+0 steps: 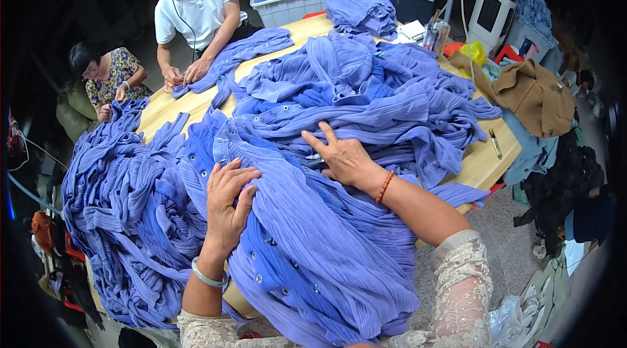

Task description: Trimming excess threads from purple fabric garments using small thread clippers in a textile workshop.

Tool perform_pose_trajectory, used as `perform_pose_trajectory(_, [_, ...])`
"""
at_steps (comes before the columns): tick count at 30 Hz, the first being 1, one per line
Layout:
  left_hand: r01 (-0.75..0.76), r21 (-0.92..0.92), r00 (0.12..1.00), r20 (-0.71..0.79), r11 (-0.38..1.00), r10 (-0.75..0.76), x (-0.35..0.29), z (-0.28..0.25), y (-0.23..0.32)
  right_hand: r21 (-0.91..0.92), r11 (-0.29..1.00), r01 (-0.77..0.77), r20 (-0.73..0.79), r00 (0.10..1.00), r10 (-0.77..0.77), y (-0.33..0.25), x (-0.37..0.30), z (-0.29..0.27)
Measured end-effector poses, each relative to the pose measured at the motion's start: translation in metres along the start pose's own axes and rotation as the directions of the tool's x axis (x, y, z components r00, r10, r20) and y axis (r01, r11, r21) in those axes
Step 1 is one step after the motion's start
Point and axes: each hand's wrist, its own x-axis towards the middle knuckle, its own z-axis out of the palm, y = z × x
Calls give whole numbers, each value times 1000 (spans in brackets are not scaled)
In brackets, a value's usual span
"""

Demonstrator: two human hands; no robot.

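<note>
A periwinkle-blue ribbed garment [307, 224] with a row of metal eyelets or snaps lies spread before me, running over the table's near edge. My left hand [228, 201] rests on it just below its collar end, fingers extended and loosely bent. To the right, my right hand [343, 157] is over the folds, its index and middle fingers stretched apart. A small pale, shiny thing shows under that hand; whether it is held, I cannot tell. Beyond my right hand is a heap of similar blue garments [366, 80].
Another blue heap [130, 217] covers the table's left side. Across the wooden table [496, 155], two people handle similar garments. Small snips or tweezers [496, 143] lie near the right edge. Behind are a white bin [294, 7] and a folded blue pile [361, 10]; brown cloth [535, 96] hangs at right.
</note>
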Motion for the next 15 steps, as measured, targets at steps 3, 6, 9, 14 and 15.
perform_pose_trajectory(3, [2, -24, 1000, -15, 1000, -2, -2, 1, -7, -47, 999, -1, -13, 1000, 0, 12, 20, 9])
perform_pose_trajectory(6, [0, -33, 1000, -17, 999, -1, 1, -1, -4, -77, 997, 30, -145, 989, -41, 25, 26, 6])
perform_pose_trajectory(9, [7, -37, 1000, -8, 999, -7, 1, 3, -7, -151, 988, -10, -223, 975, -25, 36, 38, 16])
perform_pose_trajectory(14, [25, -57, 999, -18, 998, -26, -2, 5, -11, -21, 995, -99, -252, 963, 91, 44, 60, 15])
perform_pose_trajectory(15, [32, -58, 999, -22, 998, -33, -3, 5, -11, 57, 990, -130, -254, 957, 140, 44, 63, 6])
